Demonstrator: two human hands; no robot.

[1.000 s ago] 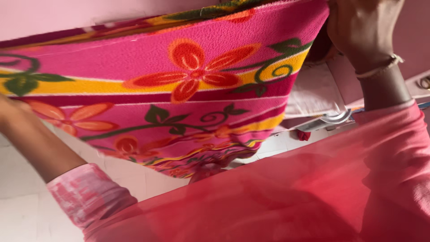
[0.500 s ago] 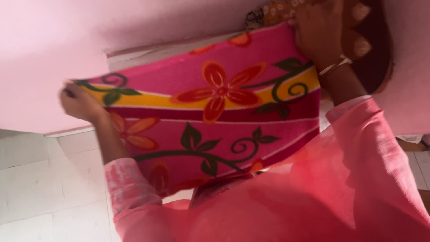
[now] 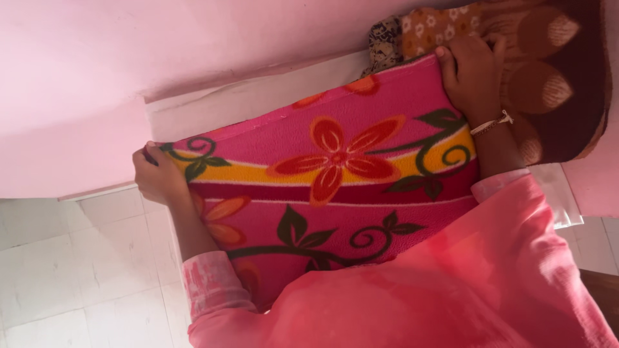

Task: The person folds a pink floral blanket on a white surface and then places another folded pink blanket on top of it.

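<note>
Your sleeves: pink fabric fills the bottom of the view, nearest you, overlapping the lower edge of the blanket (image 3: 335, 187).
Blanket: folded pink fleece with red-orange flowers, green vines and a yellow band. You hold it up flat between both hands, its far edge against the white ledge (image 3: 258, 96).
Left hand (image 3: 158, 175): at the blanket's left corner, fingers closed around the edge, pinching it. Bare forearm runs down along the blanket's left side to the pink cuff.
Right hand (image 3: 474, 77): on the blanket's upper right corner, fingers curled over the top edge, gripping it. Thin bracelet (image 3: 491, 124) on the wrist just below that corner.
Stacked cloths: just beyond the blanket's top right corner, a dark patterned cloth (image 3: 385, 40) beside an orange flowered cloth (image 3: 438, 27); right of your right hand, a brown cloth with pale leaf shapes (image 3: 554, 71), touching or nearly touching your knuckles, can't tell which.
Ledge: white strip directly behind the blanket's top edge.
Pink wall (image 3: 129, 58): above and left of the blanket, farthest.
White tiles (image 3: 71, 258): left of the blanket, below the wall.
</note>
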